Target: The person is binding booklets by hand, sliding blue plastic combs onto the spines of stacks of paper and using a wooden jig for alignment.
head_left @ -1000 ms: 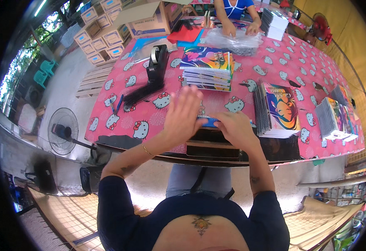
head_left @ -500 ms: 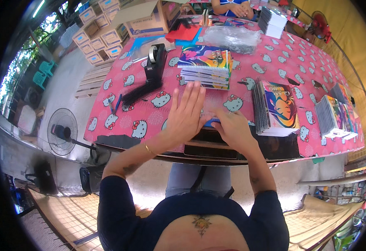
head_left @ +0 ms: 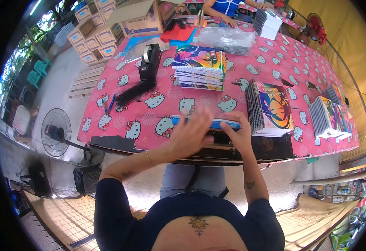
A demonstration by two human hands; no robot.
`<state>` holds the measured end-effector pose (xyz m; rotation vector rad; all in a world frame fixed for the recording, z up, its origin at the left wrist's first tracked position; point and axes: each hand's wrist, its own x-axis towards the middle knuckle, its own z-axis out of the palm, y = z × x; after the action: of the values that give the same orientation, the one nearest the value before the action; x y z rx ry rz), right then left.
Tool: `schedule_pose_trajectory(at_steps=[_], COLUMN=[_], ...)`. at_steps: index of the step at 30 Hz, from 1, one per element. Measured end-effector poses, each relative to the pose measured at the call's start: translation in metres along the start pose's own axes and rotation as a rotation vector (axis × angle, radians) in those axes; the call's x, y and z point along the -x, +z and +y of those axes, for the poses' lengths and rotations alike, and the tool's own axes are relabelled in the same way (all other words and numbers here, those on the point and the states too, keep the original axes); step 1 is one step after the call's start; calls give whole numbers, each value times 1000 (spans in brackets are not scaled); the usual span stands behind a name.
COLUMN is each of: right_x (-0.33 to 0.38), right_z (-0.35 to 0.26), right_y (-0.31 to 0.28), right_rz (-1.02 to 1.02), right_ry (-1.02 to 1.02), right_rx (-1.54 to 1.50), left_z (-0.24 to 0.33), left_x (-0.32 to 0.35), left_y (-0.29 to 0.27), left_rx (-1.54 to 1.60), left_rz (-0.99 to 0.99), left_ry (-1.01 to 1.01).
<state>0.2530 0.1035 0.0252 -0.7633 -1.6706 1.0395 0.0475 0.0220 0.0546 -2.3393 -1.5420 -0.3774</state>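
A blue-edged notebook (head_left: 229, 124) stands nearly edge-on at the table's front edge. Its thin spiral coil (head_left: 156, 115) runs out past its left end over the tablecloth. My right hand (head_left: 238, 130) grips the notebook's right end, thumb on the near side and fingers behind. Across its middle, my left hand (head_left: 191, 130) is smeared by motion, with its fingers outstretched and thumb apart; whether it touches the notebook I cannot tell. Beyond lies a stack of spiral notebooks (head_left: 199, 69) with colourful covers. Another notebook stack (head_left: 270, 106) lies right of my right hand.
A black tape dispenser (head_left: 149, 62), dark loose coils (head_left: 135, 94) and pliers (head_left: 108, 104) are at left. More notebooks (head_left: 329, 117) sit far right. Plastic wrap (head_left: 227, 38), a carton (head_left: 145, 21) and a co-worker (head_left: 224, 8) are at the back. A fan (head_left: 57, 131) stands left.
My left hand has dropped from lying flat, fingers pointing away, to a blurred sweep over the notebook. The notebook and its coil now show more. The co-worker's hands have moved apart.
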Motion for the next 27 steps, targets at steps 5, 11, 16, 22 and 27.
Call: schedule_pose_trajectory(at_steps=[5,11,16,22,27], right_x=[2,-5,4,2,5], right_z=[-12,-12,4,-4,-4], right_y=[12,8,1,-1,-1], right_rz=[24,-69,-135,-246,-300], right_ry=[26,152,136,223,241], right_rx=[-84,-355,-194,-187,-148], left_z=[0,-29,-18,2,-11], left_x=[31,-14,-6,18,-28], left_y=[20,0,0,19,2], left_rx=[87,-72,-44,84,0], left_rz=[87,52,97,109,96], left_ry=[118,8,68,352,156])
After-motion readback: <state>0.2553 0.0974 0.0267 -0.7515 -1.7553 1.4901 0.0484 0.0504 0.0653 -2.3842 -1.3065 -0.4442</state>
